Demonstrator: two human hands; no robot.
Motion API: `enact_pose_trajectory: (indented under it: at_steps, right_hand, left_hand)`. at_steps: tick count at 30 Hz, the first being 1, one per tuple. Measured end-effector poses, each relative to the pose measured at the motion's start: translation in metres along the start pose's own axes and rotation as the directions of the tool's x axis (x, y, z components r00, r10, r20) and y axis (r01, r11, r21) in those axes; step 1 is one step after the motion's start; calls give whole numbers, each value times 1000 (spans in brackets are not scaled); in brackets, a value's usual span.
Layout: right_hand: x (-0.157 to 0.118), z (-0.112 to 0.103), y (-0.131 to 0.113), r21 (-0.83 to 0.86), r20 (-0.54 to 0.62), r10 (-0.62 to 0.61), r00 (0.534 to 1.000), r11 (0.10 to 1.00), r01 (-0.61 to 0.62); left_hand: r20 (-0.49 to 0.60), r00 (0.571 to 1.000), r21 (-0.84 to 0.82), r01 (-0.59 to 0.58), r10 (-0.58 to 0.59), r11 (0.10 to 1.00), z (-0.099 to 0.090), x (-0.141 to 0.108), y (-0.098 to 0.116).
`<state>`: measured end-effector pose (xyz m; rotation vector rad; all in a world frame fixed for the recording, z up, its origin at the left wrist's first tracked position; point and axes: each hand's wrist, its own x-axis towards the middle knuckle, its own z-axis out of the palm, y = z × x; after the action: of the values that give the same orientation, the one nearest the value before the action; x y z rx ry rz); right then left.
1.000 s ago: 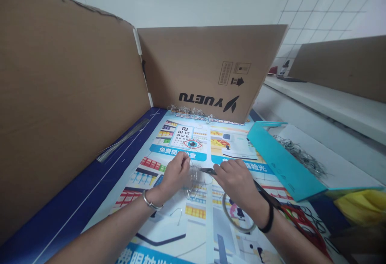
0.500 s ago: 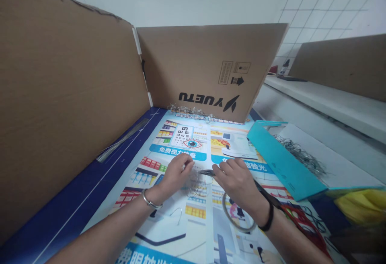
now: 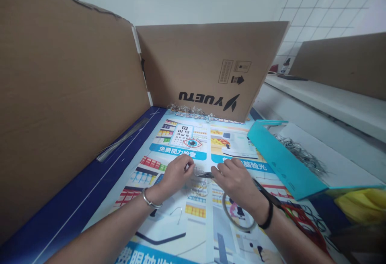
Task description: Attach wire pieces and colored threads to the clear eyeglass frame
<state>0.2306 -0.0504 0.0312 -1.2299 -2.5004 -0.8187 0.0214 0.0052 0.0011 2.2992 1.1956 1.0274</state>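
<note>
My right hand (image 3: 233, 179) is wrapped round a pair of pliers (image 3: 205, 174), whose narrow metal jaws point left. Close to the jaw tips, my left hand (image 3: 178, 172) is closed in a pinch on thin wire (image 3: 197, 170). The wire's fine loops are hard to separate from the printed sheet beneath. Whether the jaws grip the wire I cannot tell. Below my right hand lies a pale ring-shaped coil (image 3: 225, 211). A short bent piece of wire (image 3: 181, 215) rests on the sheet nearer to me.
A turquoise box (image 3: 280, 163) at right contains a heap of tangled wire pieces (image 3: 298, 153). More wire bits (image 3: 193, 109) lie along the back cardboard panel (image 3: 193, 63). Straight wires (image 3: 123, 139) lie beside the left cardboard panel (image 3: 69, 87). Yellow material (image 3: 364, 205) and red-and-black cords (image 3: 304, 220) are at lower right.
The pliers' jaws have shifted slightly and turned a little against the wire. Both hands stay almost in place.
</note>
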Motion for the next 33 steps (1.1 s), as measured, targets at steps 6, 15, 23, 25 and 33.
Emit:
enact_pose_trajectory:
  at_steps: [6,15,23,25,33]
  right_hand:
    - [1,-1,-1,16,-16,-20,1000,1000,20]
    - [1,-1,-1,4,5,-20,1000,1000,20]
    - [1,1,-1,5,-2,-21,1000,1000,21]
    - [0,1,-1,6,6,-19,1000,1000,19]
    - [1,3,-1,138,-17,89,996,987,-86]
  left_hand:
    - [-4,993,93,-116,117,989,1,-1,-3]
    - [-34,999,-13,31,-31,999,-1,-2,-1]
    - [-60,996,-22,61,-62,998,-4,-1,2]
    - [-56,996,-29,64,-66,998,-4,-1,2]
    - [-44,997,-44,56,-58,997,-3,-1,1]
